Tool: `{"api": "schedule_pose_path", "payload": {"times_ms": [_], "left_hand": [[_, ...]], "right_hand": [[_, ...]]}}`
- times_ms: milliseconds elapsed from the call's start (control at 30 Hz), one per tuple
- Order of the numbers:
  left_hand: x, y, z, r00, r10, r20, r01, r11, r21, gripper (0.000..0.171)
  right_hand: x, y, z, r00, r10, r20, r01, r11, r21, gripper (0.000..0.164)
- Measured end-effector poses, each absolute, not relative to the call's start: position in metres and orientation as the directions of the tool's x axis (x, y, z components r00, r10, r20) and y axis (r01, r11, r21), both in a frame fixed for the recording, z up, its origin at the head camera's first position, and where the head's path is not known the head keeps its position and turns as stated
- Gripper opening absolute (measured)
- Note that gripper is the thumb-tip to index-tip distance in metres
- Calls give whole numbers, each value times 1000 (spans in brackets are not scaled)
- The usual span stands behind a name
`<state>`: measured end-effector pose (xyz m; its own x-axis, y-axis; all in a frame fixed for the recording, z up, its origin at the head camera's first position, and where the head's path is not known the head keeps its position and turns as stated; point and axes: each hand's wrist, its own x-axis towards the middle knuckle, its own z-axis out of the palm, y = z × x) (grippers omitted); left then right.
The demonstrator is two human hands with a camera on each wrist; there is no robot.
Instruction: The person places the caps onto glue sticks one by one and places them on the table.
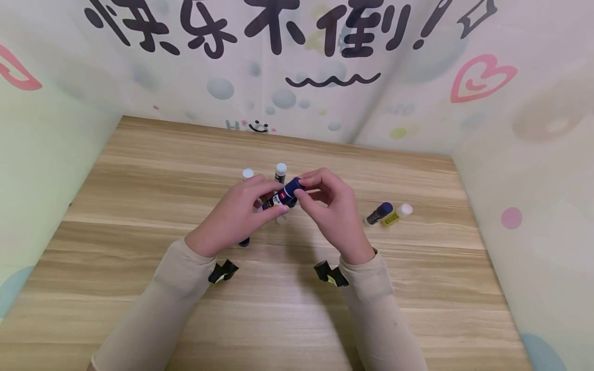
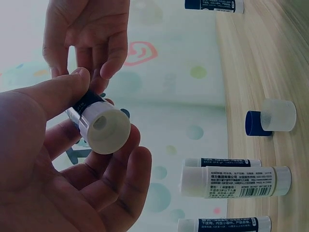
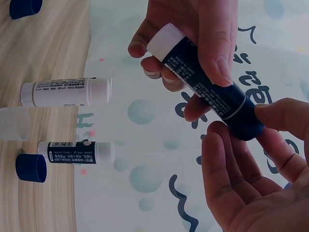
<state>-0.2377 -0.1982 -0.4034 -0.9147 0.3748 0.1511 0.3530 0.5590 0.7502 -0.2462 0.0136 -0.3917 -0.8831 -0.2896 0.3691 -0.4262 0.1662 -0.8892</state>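
A navy glue stick (image 1: 276, 198) with a white base is held tilted above the table between both hands. My left hand (image 1: 238, 206) grips its body, thumb along one side and fingers on the other. Thumb and fingers of my right hand (image 1: 335, 206) pinch the navy cap (image 3: 247, 121), which sits on the end of the stick. The left wrist view looks into the hollow white base (image 2: 108, 130). Behind the hands, several uncapped glue sticks stand upright, among them a white-labelled one (image 2: 236, 182) and a navy-labelled one (image 3: 72, 152).
Loose on the table are a blue cap (image 3: 31, 168), a frosted cap (image 3: 13, 123) and another blue cap (image 1: 244, 242) near the left hand. To the right, a capped navy glue stick (image 1: 378, 214) stands beside a yellow one (image 1: 396, 215). A printed cloth (image 1: 260, 93) backs the wooden table (image 1: 260, 319).
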Motion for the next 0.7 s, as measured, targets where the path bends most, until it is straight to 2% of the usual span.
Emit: {"api": "schedule_pose_path", "payload": {"times_ms": [400, 700], "left_hand": [[-237, -198, -404, -915, 373, 152, 354, 566, 744, 37], [-236, -198, -403, -905, 394, 160, 373, 556, 743, 38]], "right_hand": [[-232, 5, -364, -898, -275, 343, -406, 217, -888, 11], [-241, 12, -381, -870, -310, 384, -463, 245, -852, 23]]}}
